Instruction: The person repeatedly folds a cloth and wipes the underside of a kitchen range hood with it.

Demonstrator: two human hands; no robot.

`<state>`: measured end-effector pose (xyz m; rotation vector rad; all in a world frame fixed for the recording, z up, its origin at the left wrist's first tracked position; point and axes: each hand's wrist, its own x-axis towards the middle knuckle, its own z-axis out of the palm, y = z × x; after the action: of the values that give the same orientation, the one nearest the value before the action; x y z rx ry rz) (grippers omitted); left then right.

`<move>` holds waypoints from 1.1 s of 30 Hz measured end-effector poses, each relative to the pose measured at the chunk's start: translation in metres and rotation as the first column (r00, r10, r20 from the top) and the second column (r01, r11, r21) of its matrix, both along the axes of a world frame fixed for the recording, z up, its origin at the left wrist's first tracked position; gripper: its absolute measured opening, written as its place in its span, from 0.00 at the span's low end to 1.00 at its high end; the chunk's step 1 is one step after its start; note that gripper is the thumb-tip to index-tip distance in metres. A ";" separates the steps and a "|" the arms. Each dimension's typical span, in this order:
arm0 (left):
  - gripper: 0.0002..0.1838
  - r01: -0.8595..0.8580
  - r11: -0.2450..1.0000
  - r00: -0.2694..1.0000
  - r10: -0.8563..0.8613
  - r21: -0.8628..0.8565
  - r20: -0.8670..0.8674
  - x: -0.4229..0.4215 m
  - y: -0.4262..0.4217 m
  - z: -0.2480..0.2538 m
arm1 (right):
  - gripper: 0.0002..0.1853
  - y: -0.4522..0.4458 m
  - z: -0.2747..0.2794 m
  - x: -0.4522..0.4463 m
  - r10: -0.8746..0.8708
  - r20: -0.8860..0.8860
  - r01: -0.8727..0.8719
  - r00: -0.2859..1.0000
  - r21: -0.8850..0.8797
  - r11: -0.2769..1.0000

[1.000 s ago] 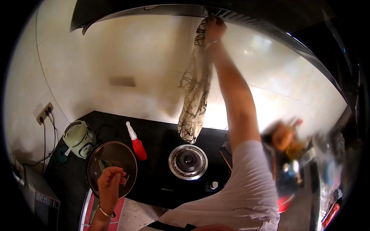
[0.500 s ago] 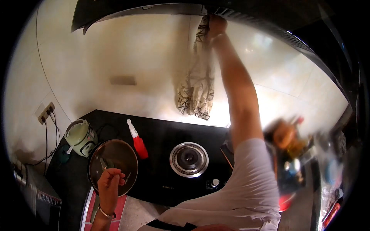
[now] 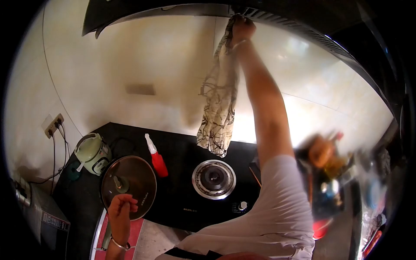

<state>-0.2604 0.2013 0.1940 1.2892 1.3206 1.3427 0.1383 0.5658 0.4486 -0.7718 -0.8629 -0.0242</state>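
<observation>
My right hand [image 3: 244, 29] is raised to the underside of the dark range hood [image 3: 294, 26], its fingers closed on a patterned cloth [image 3: 218, 108]. The cloth hangs down in front of the wall, its lower end above the round burner [image 3: 214, 179]. Low on the left, my left hand [image 3: 121, 213] is over the near edge of a lidded pan [image 3: 143, 186], its fingers bent together. What it holds, if anything, is too small to make out.
A red spray bottle [image 3: 159, 164] lies on the black counter beside the pan. Left of the pan stands a green rice cooker [image 3: 94, 156], under a wall socket [image 3: 54, 125]. Blurred bottles and kitchen items [image 3: 321, 152] crowd the right side.
The cloth swung up and toward the wall, then came down again over the counter behind the burner. My left hand has shifted slightly down, away from the lid's knob. My right hand stays at the hood.
</observation>
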 end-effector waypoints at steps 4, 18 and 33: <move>0.08 -0.014 1.000 1.000 0.014 -0.001 0.015 -0.002 -0.001 -0.003 | 0.14 0.030 0.002 0.017 -0.065 0.091 0.071 0.994 -0.056 0.996; 0.10 0.000 0.999 0.999 0.001 -0.034 0.052 -0.005 -0.006 -0.004 | 0.25 -0.028 0.016 0.002 -0.158 0.960 0.921 0.233 -0.165 0.354; 0.14 -0.002 0.999 0.998 0.004 -0.039 0.061 -0.015 -0.029 0.004 | 0.18 -0.023 0.032 -0.001 -0.301 0.936 0.966 0.182 -0.113 0.232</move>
<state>-0.2754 0.1726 0.1981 1.2112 1.3010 1.3418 0.1378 0.5429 0.4802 -2.0897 -1.2464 -1.1081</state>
